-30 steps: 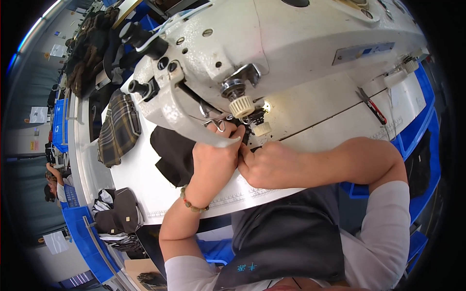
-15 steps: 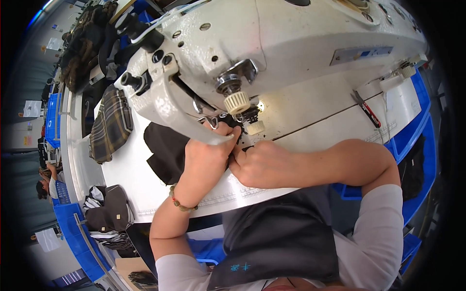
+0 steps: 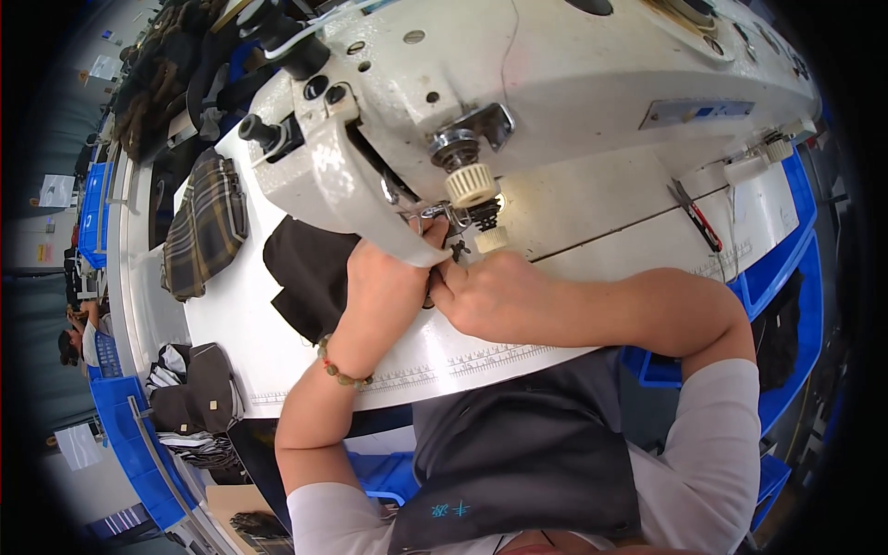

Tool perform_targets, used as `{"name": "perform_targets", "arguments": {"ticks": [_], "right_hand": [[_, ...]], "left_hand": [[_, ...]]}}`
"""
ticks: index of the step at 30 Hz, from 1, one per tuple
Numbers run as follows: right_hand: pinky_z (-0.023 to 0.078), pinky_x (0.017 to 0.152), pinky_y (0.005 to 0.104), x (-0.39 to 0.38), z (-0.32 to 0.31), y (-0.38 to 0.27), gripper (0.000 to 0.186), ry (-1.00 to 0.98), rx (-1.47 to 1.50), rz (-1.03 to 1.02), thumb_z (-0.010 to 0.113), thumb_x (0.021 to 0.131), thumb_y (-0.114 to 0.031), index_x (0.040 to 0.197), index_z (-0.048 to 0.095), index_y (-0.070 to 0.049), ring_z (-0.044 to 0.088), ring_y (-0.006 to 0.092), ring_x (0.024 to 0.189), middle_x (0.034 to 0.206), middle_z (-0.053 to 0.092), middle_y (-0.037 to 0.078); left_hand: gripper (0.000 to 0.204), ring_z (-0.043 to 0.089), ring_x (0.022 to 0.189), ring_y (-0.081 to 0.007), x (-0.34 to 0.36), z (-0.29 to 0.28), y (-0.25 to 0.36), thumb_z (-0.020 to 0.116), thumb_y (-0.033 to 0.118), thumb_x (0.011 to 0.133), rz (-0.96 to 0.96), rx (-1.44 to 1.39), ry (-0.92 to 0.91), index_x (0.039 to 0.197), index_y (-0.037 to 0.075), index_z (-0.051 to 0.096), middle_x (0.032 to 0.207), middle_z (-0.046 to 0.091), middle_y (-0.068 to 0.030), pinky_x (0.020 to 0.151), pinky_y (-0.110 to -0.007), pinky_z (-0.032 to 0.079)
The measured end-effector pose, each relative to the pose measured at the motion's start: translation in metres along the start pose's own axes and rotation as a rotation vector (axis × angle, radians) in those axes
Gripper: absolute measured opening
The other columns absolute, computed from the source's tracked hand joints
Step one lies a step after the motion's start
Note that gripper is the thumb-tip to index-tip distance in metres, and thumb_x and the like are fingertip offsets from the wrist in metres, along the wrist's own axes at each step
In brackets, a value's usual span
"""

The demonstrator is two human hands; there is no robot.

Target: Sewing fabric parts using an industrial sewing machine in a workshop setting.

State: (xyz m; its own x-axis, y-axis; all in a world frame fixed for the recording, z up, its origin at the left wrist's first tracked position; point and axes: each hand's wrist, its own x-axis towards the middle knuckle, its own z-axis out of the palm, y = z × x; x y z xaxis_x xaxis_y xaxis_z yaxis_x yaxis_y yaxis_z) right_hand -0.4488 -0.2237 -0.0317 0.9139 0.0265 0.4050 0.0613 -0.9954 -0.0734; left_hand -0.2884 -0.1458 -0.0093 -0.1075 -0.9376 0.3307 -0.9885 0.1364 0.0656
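A piece of black cloth (image 3: 310,270) lies on the white table of a sewing machine (image 3: 573,83), partly under my left wrist. My left hand (image 3: 393,282) is closed at the cloth's edge, its fingertips close beside the presser foot and needle; the white curved arm of the machine covers part of the fingers. Right against it, my right hand (image 3: 495,294) has its fingers curled in a pinch at the same edge, just in front of the needle area. The bit of cloth between the fingertips is mostly hidden.
Folded plaid cloth (image 3: 205,227) rests at the table's left. Red-handled snips (image 3: 696,217) lie to the right of the needle area. A ruler strip (image 3: 481,363) runs along the front edge. Stacked dark garments (image 3: 194,393) sit lower left; blue bins (image 3: 786,287) stand at the right.
The view has shifted slightly, so the machine appears a little farther right. Both hands stay together by the needle, and the left fingertips sit slightly closer to the presser foot.
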Motion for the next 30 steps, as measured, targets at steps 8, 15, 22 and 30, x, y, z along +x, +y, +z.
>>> {"name": "perform_targets", "arguments": {"ticks": [8, 15, 22, 30], "right_hand": [[0.045, 0.041, 0.0302, 0.002, -0.002, -0.002, 0.024, 0.005, -0.004, -0.001, 0.062, 0.07, -0.011, 0.088, 0.064, 0.005, 0.06, 0.0169, 0.049, 0.07, 0.06, 0.011], [0.046, 0.041, 0.0302, 0.002, -0.002, -0.001, 0.022, 0.034, -0.016, 0.023, 0.061, 0.072, -0.012, 0.088, 0.064, 0.004, 0.061, 0.0172, 0.05, 0.077, 0.065, 0.017], [0.047, 0.039, 0.0311, 0.0, 0.003, -0.011, 0.023, 0.146, -0.079, -0.054, 0.061, 0.073, -0.014, 0.082, 0.066, 0.007, 0.062, 0.0219, 0.049, 0.078, 0.066, 0.029], [0.04, 0.038, 0.0249, -0.001, -0.002, -0.016, 0.02, 0.072, -0.23, -0.148, 0.059, 0.071, -0.015, 0.079, 0.066, 0.003, 0.056, 0.0128, 0.044, 0.087, 0.069, 0.031]], "left_hand": [[0.029, 0.063, 0.083, -0.0262, -0.002, -0.001, 0.003, 0.064, 0.009, 0.08, -0.03, -0.024, 0.002, 0.108, 0.007, 0.069, 0.089, 0.065, -0.0073, 0.068, -0.037, 0.052], [0.034, 0.064, 0.088, -0.0289, -0.002, -0.02, 0.009, 0.063, 0.007, 0.078, -0.074, -0.04, -0.068, 0.111, 0.007, 0.069, 0.101, 0.065, -0.01, 0.074, -0.036, 0.053], [0.039, 0.06, 0.075, -0.0264, -0.014, -0.049, 0.013, 0.06, -0.003, 0.075, -0.118, -0.117, -0.246, 0.11, 0.008, 0.071, 0.082, 0.057, -0.0065, 0.063, -0.037, 0.051], [0.041, 0.059, 0.07, -0.0259, -0.011, -0.041, 0.016, 0.064, 0.002, 0.078, -0.126, -0.109, -0.29, 0.118, 0.009, 0.066, 0.077, 0.054, -0.007, 0.06, -0.037, 0.049]]}}
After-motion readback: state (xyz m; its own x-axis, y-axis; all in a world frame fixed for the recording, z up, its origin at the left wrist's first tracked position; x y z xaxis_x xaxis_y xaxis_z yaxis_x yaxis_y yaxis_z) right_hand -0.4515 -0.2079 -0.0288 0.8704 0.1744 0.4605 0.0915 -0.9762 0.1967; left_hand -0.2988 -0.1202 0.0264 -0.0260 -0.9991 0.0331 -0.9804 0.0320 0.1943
